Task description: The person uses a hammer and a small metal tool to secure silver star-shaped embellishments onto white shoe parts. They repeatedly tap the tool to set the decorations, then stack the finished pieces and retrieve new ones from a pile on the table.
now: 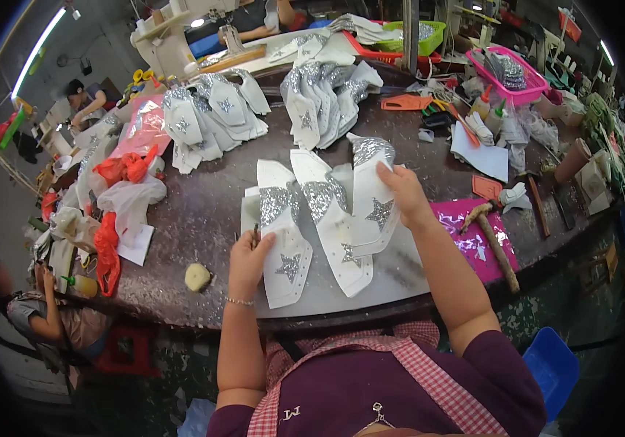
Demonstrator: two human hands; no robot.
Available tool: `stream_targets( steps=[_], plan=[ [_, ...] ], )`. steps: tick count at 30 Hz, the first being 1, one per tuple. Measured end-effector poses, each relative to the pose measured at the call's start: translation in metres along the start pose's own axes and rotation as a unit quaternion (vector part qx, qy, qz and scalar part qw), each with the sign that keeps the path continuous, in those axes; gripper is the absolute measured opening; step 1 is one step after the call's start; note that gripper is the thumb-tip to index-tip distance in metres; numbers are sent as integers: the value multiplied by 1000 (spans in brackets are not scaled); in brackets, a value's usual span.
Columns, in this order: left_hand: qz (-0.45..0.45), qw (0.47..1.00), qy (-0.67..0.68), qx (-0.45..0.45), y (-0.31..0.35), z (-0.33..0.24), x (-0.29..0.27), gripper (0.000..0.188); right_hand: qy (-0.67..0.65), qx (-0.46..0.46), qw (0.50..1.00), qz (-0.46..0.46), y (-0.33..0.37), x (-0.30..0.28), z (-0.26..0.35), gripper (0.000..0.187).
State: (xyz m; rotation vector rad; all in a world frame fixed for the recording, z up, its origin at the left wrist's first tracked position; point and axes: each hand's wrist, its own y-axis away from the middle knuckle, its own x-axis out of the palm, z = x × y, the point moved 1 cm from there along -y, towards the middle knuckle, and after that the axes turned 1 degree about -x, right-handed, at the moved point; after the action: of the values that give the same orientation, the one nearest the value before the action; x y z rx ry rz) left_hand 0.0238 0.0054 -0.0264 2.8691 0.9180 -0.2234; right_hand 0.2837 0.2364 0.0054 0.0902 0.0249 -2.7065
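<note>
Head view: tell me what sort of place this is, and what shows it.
Probably a sewing workshop, perhaps for shoes or boots: stacks of matching white-and-silver pieces, a sewing machine behind them, and a hammer.

Just right of the left fingers lies a long, flat white piece with a silver-glitter band, a glitter star toward its near end. Between both sets of fingers, a second white piece with a silver-glitter band and star slants, its near end rightward. The right fingers grip a curved white piece with a glittery far end and star, overlapping the second. A slim dark tool, mostly hidden, juts from the left fingers.
</note>
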Motion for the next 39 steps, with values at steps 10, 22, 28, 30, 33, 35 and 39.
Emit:
stream_targets(
  steps=[10, 22, 28, 30, 33, 35, 39],
  plan=[
    [44, 986, 155, 52, 9, -14, 26, 30, 318, -70, 945, 42, 33, 71, 11, 61],
    [170, 971, 127, 111, 33, -1, 72, 36, -73, 31, 987, 142, 94, 60, 22, 51],
    [161, 971, 123, 124, 35, -2, 76, 35, -74, 24, 986, 149, 99, 71, 18, 53],
    [166, 972, 111, 122, 36, -5, 76, 36, -182, 55, 970, 151, 104, 73, 22, 55],
    [140, 979, 14, 145, 38, -16, 77, 36, -203, 3, 970, 136, 92, 59, 22, 60],
    [54, 975, -121, 177, 53, -35, 77, 35, -156, -82, 979, 100, 93, 39, 46, 63],
    [-28, 900, -299, 317, 43, -28, 83, 34, -198, -220, 955, 22, 71, -21, 110, 63]
  ],
)
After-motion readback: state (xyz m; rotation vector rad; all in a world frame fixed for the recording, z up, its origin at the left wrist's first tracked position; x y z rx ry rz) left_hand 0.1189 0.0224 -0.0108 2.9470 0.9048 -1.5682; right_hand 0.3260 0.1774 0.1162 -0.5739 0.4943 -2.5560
